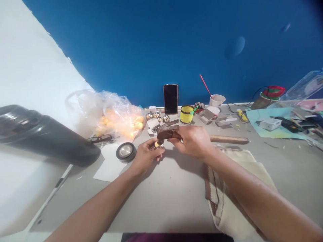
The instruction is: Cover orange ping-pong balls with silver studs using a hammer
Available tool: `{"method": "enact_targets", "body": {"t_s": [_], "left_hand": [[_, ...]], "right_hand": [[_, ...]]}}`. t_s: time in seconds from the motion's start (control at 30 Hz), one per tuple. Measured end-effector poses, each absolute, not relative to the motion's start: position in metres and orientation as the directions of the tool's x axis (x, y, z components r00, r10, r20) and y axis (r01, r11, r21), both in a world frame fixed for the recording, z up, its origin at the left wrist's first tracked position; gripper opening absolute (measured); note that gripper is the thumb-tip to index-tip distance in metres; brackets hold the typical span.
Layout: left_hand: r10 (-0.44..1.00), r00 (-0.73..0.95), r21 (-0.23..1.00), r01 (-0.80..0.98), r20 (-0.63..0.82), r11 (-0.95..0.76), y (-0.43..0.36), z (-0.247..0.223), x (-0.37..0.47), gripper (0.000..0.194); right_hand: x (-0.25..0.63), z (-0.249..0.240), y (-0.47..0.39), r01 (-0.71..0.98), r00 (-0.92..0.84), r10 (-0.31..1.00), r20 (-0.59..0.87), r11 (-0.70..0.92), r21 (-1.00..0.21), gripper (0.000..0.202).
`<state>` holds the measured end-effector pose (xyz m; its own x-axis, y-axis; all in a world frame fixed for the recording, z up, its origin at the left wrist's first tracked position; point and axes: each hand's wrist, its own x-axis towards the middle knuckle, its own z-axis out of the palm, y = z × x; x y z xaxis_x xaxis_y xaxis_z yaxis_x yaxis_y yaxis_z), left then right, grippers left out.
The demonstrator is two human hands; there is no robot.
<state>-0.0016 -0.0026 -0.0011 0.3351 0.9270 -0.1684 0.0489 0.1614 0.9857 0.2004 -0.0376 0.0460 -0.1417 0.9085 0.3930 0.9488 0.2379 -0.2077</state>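
My right hand (193, 139) is wrapped round the wooden handle of a hammer (165, 131), close to its metal head. The handle sticks out to the right past the hand. Below the hammer head, my left hand (147, 153) pinches a small ball (158, 145), yellowish on top and shiny and patterned lower down. The hammer face is at the ball's top; whether they touch is hard to tell. Just behind the hammer head stands an opened small white box (153, 126). Several shiny metallic balls (166, 118) lie behind it.
At the left are a big dark bottle (50, 137), a round lid (126, 152) on white paper and a plastic bag of orange balls (118, 117). A phone (171, 99) leans on the wall, beside a yellow tin (186, 115). A beige cloth (237, 201) lies under my right forearm.
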Motion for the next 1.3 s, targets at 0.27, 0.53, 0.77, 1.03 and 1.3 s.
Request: {"method": "enact_targets", "body": {"t_s": [0.27, 0.53, 0.77, 1.03, 1.3], "left_hand": [[0.939, 0.312, 0.988, 0.109, -0.141, 0.112, -0.004, -0.003, -0.002, 0.022], [0.929, 0.326, 0.983, 0.008, -0.175, 0.183, -0.003, -0.004, -0.001, 0.022], [0.927, 0.325, 0.977, -0.030, -0.189, 0.209, -0.004, -0.006, 0.000, 0.031], [0.927, 0.320, 0.979, 0.015, -0.197, 0.203, -0.007, -0.006, -0.001, 0.038], [0.953, 0.248, 0.983, -0.008, -0.174, 0.181, -0.005, -0.003, 0.000, 0.038]], "right_hand": [[0.201, 0.045, -0.037, 0.937, -0.127, 0.903, 0.411, 0.245, -0.249, 0.030], [0.199, 0.047, -0.039, 0.929, -0.113, 0.913, 0.392, 0.237, -0.284, 0.033], [0.201, 0.051, -0.039, 0.930, -0.031, 0.913, 0.407, 0.176, -0.322, 0.038], [0.204, 0.050, -0.032, 0.953, 0.064, 0.938, 0.340, 0.043, -0.300, 0.037], [0.222, 0.024, -0.007, 0.931, 0.120, 0.985, 0.123, -0.068, -0.358, 0.013]]}}
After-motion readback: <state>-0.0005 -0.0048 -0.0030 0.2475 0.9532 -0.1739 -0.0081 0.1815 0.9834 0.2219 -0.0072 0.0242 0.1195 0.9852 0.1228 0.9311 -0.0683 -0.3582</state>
